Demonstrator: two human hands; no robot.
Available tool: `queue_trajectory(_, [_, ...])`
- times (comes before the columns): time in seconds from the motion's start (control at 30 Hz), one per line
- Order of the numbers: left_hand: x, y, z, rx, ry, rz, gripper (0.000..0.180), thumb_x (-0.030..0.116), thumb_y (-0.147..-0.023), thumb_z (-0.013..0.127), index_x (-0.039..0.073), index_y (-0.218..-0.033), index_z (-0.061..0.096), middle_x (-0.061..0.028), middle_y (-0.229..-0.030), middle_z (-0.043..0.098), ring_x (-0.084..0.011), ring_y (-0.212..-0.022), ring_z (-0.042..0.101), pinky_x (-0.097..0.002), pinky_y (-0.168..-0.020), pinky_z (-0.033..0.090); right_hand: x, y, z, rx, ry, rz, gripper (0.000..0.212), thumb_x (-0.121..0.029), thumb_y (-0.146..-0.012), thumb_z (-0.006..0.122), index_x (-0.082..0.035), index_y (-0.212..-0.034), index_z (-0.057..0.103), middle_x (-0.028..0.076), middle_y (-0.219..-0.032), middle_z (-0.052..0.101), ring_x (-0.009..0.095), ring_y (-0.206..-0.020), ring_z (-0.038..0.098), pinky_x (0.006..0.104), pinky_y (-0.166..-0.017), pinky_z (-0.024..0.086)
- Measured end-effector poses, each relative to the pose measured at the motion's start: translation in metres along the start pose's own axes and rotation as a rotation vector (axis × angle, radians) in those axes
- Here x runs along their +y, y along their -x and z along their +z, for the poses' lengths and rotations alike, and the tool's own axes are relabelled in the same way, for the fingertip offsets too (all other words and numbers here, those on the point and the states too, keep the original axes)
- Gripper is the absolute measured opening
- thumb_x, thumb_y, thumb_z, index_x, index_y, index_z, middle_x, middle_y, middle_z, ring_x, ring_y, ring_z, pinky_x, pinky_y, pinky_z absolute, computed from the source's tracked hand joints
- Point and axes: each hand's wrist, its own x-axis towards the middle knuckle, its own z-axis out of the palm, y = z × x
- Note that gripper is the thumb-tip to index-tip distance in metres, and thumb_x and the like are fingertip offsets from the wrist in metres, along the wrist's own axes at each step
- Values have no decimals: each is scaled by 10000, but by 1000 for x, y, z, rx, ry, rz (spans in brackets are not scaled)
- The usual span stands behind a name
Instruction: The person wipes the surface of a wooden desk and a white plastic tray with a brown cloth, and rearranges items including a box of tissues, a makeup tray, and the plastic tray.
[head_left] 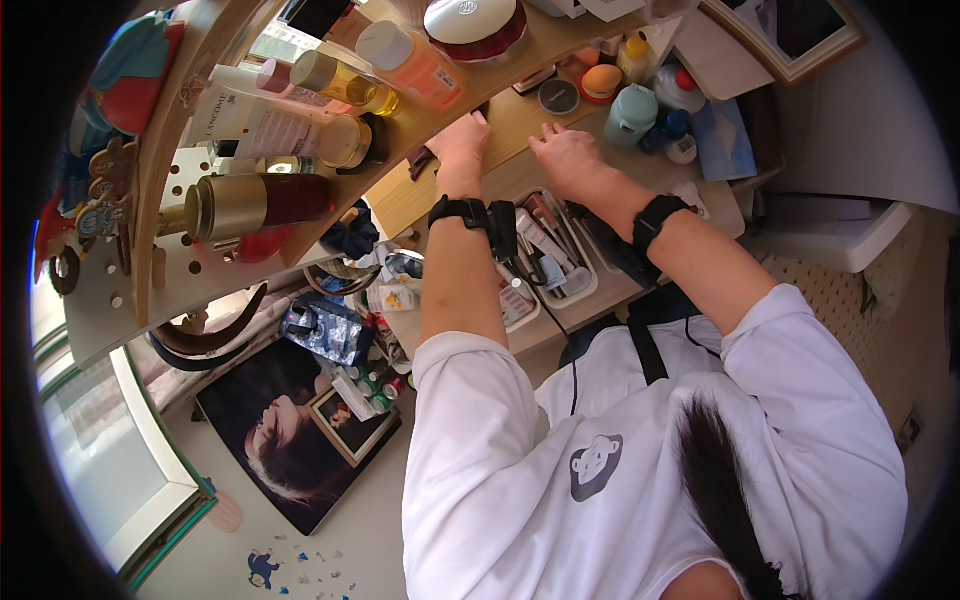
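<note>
From the person's head here, one fisheye camera faces steeply down, past a near shelf [510, 72], toward left fingers [478, 121] and right fingers [546, 139].

The left hand [463, 140] is lying over the wooden tabletop [513, 137] at twelve o'clock, the right hand [568, 160] at one. From the right hand, a mint-green jar [632, 113] is standing at two o'clock, and a white tray [579, 298] is holding tubes [541, 238] at six.
</note>
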Motion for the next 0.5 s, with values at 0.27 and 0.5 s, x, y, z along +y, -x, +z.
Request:
queue_trajectory(0.27, [-76,33,-32,-25,1,-520,521,340,-925,522,344,-1443,469,-67,-1582,243,-397,-1382,335,-637,-1071,325,9,9,11,101,-27,-37,615,-90,-772,689,-80,-1361,511,186,-1476,455,307,-1348,477,378,-1018,478])
queue_trajectory(0.5, [-60,77,-24,45,6,-397,499,295,-928,593,294,-1414,478,-112,-1538,297,-414,-1331,371,-616,-1005,400,4,9,16,149,16,-2,631,-134,-767,758,-55,-1344,516,185,-1475,441,307,-1375,437,359,-1039,467])
